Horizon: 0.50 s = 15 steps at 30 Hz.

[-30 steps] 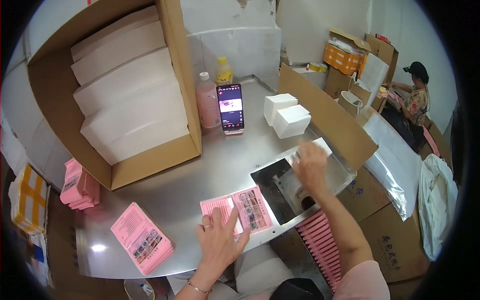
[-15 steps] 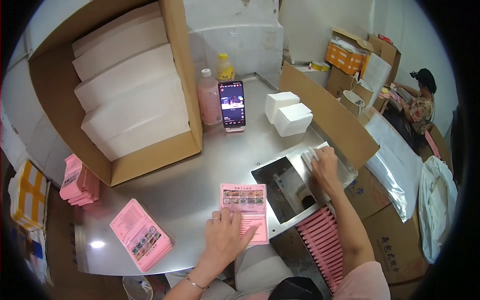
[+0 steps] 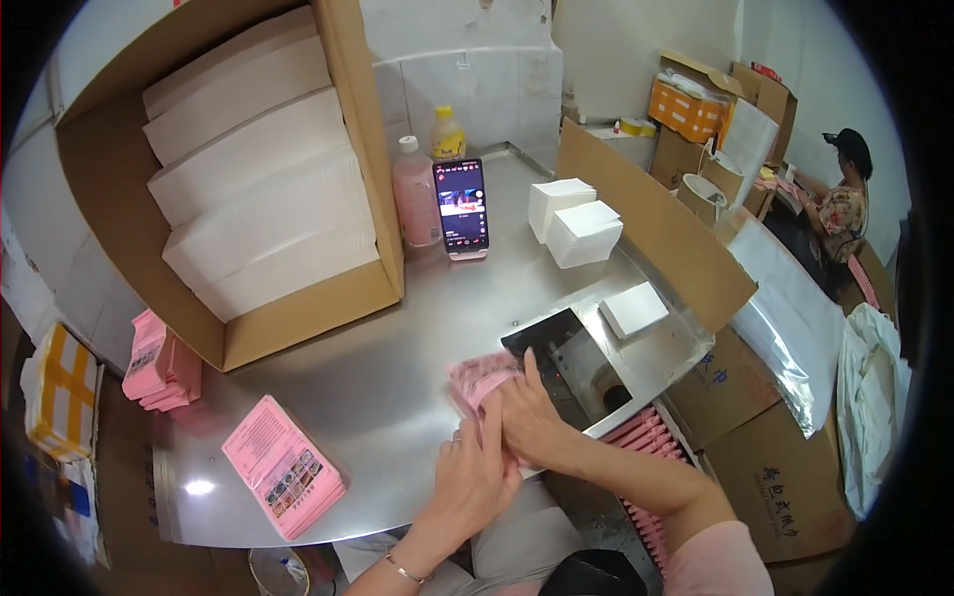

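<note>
My left hand (image 3: 471, 475) and my right hand (image 3: 529, 419) come together at the front of the metal table, both closed on a pink printed wrapper (image 3: 479, 372). It is tilted up from the tabletop and smeared by motion; its lower part is hidden by my fingers. Whether a white napkin is inside, I cannot tell. Right of my hands is a rectangular opening (image 3: 568, 368) in the table. A small stack of white napkins (image 3: 633, 310) lies beyond it. To the left lies a pile of pink printed wrappers (image 3: 282, 469).
A cardboard box (image 3: 386, 199) of white paper stacks stands at left. Behind are a phone (image 3: 462, 209), a pink bottle (image 3: 418, 199) and two napkin stacks (image 3: 584, 234). Below the opening, several pink packets (image 3: 651, 517) stand in a row. Another person (image 3: 843, 204) sits at far right.
My right hand has come left from the napkin stack to meet my left hand. The pink wrapper, flat on the table before, is now lifted and folded between both hands.
</note>
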### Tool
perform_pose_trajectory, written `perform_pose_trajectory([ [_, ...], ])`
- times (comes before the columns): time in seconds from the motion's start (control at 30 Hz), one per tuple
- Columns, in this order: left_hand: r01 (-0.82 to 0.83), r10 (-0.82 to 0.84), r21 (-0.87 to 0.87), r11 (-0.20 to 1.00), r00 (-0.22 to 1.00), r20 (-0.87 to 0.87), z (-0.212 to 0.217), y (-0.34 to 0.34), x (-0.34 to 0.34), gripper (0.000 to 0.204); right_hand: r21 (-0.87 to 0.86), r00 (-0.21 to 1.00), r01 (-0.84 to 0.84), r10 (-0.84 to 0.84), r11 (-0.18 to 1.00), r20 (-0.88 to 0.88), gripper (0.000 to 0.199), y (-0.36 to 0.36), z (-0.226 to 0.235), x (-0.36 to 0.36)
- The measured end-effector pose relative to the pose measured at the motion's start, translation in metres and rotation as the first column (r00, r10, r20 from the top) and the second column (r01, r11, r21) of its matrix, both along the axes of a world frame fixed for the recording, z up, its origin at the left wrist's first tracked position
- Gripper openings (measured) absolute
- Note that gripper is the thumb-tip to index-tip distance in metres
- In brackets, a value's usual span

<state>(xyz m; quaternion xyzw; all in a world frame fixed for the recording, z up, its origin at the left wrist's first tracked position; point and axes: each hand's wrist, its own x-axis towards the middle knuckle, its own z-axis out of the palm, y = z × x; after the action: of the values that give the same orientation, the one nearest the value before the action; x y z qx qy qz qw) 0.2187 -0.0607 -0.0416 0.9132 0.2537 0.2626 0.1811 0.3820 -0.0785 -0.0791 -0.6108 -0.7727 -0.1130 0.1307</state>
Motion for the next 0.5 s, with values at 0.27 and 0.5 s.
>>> perform_pose_trajectory([
  [0.27,0.155,-0.172,-0.177,0.972,0.981,-0.085,0.008,-0.001,-0.057,0.066,-0.202,0.782,0.416,-0.462,0.887,-0.419,0.015,-0.010,-0.018,0.073],
  [0.5,0.156,-0.153,-0.098,0.983,0.987,0.041,-0.004,0.000,-0.041,0.040,-0.174,0.849,0.405,-0.440,0.897,-0.292,0.012,-0.002,-0.017,0.080],
])
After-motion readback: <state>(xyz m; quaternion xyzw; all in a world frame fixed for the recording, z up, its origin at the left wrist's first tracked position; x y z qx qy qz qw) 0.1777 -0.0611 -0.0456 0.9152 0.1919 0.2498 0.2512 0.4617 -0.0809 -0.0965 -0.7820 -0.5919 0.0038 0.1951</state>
